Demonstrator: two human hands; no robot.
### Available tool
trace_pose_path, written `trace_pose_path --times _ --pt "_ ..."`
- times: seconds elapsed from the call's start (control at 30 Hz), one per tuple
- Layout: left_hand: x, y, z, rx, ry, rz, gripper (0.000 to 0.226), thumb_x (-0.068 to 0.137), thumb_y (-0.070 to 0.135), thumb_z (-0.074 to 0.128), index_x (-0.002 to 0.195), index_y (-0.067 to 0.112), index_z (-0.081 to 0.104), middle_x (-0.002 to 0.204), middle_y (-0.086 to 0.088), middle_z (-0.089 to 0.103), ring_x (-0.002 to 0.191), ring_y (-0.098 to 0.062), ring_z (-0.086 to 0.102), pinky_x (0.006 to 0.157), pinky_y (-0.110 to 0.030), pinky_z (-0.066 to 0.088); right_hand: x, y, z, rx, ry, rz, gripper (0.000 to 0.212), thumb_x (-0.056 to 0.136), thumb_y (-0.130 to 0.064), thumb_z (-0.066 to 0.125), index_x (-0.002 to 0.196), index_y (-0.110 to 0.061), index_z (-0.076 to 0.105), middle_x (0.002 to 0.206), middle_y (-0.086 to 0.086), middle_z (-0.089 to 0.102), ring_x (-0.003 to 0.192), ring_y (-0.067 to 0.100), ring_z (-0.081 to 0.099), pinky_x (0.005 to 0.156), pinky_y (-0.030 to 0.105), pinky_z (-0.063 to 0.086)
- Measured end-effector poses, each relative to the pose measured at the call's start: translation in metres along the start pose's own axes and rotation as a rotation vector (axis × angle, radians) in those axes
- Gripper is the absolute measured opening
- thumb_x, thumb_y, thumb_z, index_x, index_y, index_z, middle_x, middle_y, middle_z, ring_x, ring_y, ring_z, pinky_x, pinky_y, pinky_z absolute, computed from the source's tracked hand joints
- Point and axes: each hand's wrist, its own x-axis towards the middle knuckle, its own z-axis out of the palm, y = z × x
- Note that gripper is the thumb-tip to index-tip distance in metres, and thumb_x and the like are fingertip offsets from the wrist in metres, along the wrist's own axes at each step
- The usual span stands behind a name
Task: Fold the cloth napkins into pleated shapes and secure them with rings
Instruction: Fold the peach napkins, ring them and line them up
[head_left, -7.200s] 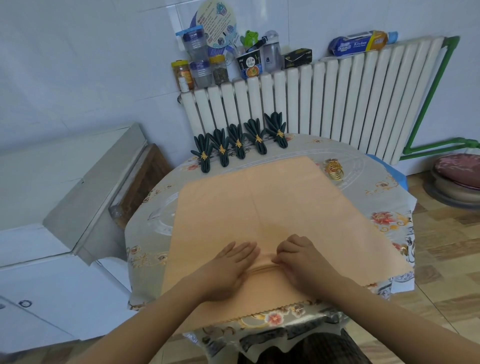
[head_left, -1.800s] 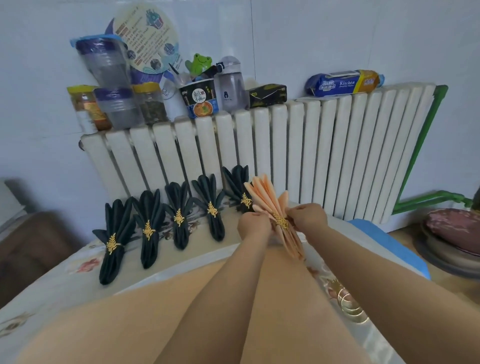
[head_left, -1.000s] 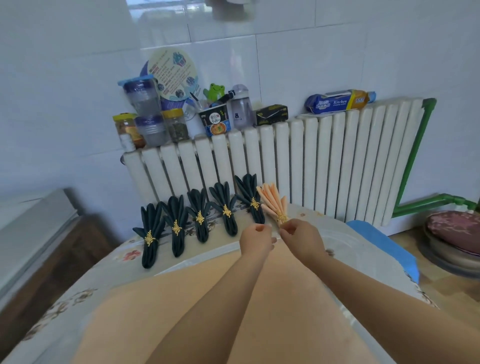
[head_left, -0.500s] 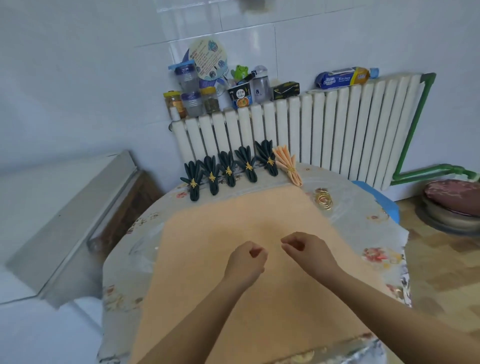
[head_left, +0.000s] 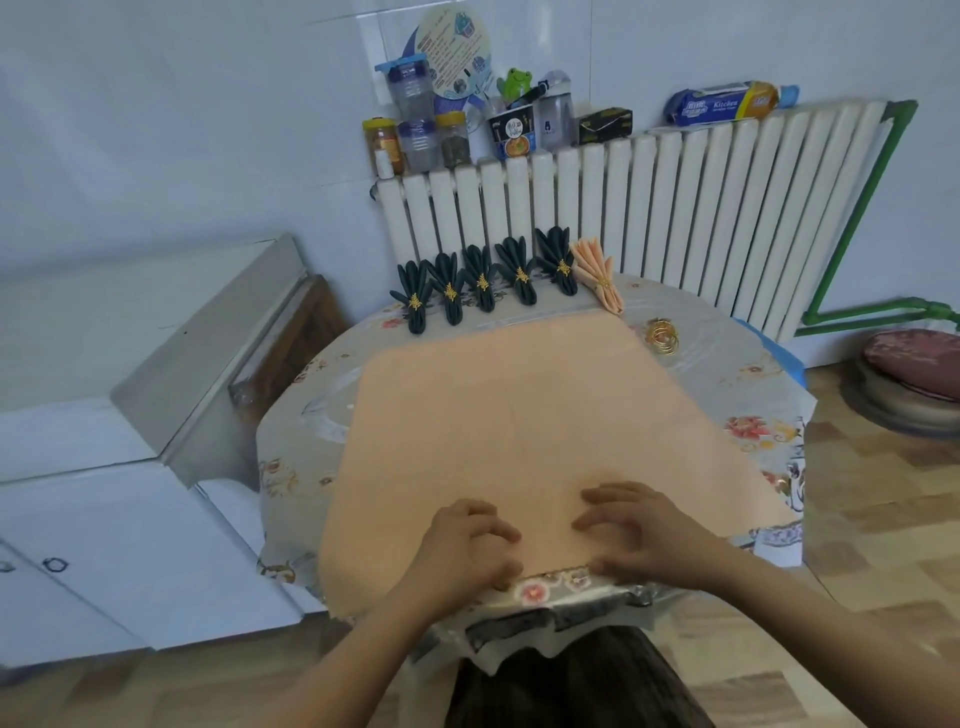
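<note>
Left hand (head_left: 470, 545) and right hand (head_left: 636, 535) lowered, fingers curled.

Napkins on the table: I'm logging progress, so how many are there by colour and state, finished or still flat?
Dark green napkins, pleated and ringed: 5
Peach napkin, pleated and ringed: 1
Peach cloth, flat, visible layers: 1
Total: 7
Both the left hand and the right hand grip the flat cloth's near edge.

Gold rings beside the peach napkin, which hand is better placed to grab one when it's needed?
Right hand, probably: the gold rings lie on its side of the flat peach napkin.
</note>
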Motion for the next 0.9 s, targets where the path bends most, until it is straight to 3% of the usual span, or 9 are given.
trace_pose_path --times 0.07,0.1,0.23,0.43,0.6,0.67,0.73,0.8,0.9 --pt "-0.005 -0.003 0.003 -0.032 -0.004 -0.003 0.025 0.072 0.017 0.080 0.096 0.020 0.074 0.119 0.007 0.044 0.115 -0.007 0.042 0.070 0.008 0.029 -0.003 -0.001 0.003 0.031 0.008 -0.008 0.041 0.073 -0.051 0.073 0.112 -0.040 0.064 0.139 -0.017 0.040 0.133 0.003 0.025 0.107 0.016 0.014" --pt "-0.006 -0.002 0.003 -0.035 -0.003 0.004 0.025 0.072 0.019 0.081 0.096 0.022 0.074 0.120 0.008 0.043 0.116 -0.007 0.041 0.073 0.009 0.029 -0.004 -0.002 0.004 0.045 0.028 -0.006 0.037 0.072 -0.049 0.074 0.108 -0.039 0.067 0.138 -0.016 0.042 0.131 0.003 0.027 0.105 0.014 0.015" --pt "-0.009 -0.003 0.004 0.007 -0.035 0.038 0.029 0.062 0.036 0.086 0.087 0.039 0.072 0.121 0.012 0.043 0.122 -0.008 0.038 0.105 -0.022 0.033 -0.008 -0.005 0.009 0.054 0.145 -0.023 0.015 0.072 -0.038 0.078 0.086 -0.033 0.076 0.121 -0.011 0.061 0.114 0.000 0.043 0.089 -0.003 0.019" --pt "-0.011 -0.002 0.002 -0.006 -0.054 0.048 0.027 0.056 0.044 0.086 0.074 0.049 0.067 0.119 0.014 0.042 0.119 -0.006 0.040 0.106 -0.026 0.036 -0.006 -0.011 0.009 0.047 0.181 -0.020 0.005 0.077 -0.030 0.075 0.077 -0.025 0.077 0.100 -0.012 0.069 0.095 -0.020 0.043 0.082 -0.002 0.026" --pt "-0.007 0.002 -0.009 0.053 -0.048 0.031 0.014 0.083 0.029 0.070 0.090 0.019 0.077 0.113 0.007 0.055 0.101 0.000 0.048 0.085 -0.013 0.033 -0.002 -0.024 -0.006 0.070 0.138 0.096 0.016 0.087 -0.031 0.064 0.071 -0.036 0.063 0.080 -0.015 0.066 0.081 -0.002 0.058 0.080 0.023 0.047" --pt "-0.008 0.006 -0.018 0.139 -0.062 0.060 0.017 0.088 0.028 0.064 0.086 0.015 0.075 0.107 0.002 0.064 0.092 -0.005 0.054 0.081 -0.018 0.038 0.001 -0.024 -0.009 0.044 0.152 0.110 0.018 0.088 -0.034 0.062 0.070 -0.034 0.058 0.077 -0.014 0.064 0.079 0.005 0.060 0.075 0.026 0.047" --pt "-0.007 0.008 -0.030 0.157 -0.071 0.057 0.025 0.092 0.028 0.059 0.070 0.018 0.068 0.082 0.002 0.066 0.077 -0.009 0.057 0.072 -0.026 0.042 0.004 -0.026 -0.016 0.005 0.162 0.118 0.021 0.089 -0.036 0.060 0.069 -0.034 0.053 0.071 -0.009 0.063 0.073 0.011 0.058 0.067 0.028 0.043" --pt "-0.005 0.011 -0.043 0.206 -0.084 0.052 0.041 0.094 0.028 0.056 0.054 0.022 0.047 0.056 0.003 0.045 0.054 -0.006 0.042 0.057 -0.027 0.031 0.007 -0.030 -0.027 -0.029 0.151 0.125 0.025 0.090 -0.038 0.059 0.067 -0.036 0.049 0.064 -0.006 0.059 0.065 0.012 0.055 0.060 0.028 0.039" --pt "0.001 0.020 -0.062 0.289 -0.188 0.089 0.047 0.096 0.029 0.052 0.056 0.018 0.030 0.056 0.001 0.027 0.050 -0.011 0.028 0.055 -0.031 0.020 0.008 -0.038 -0.052 -0.062 0.058 0.114 0.023 0.091 -0.038 0.057 0.069 -0.034 0.051 0.059 -0.012 0.050 0.057 0.000 0.045 0.052 0.020 0.031"
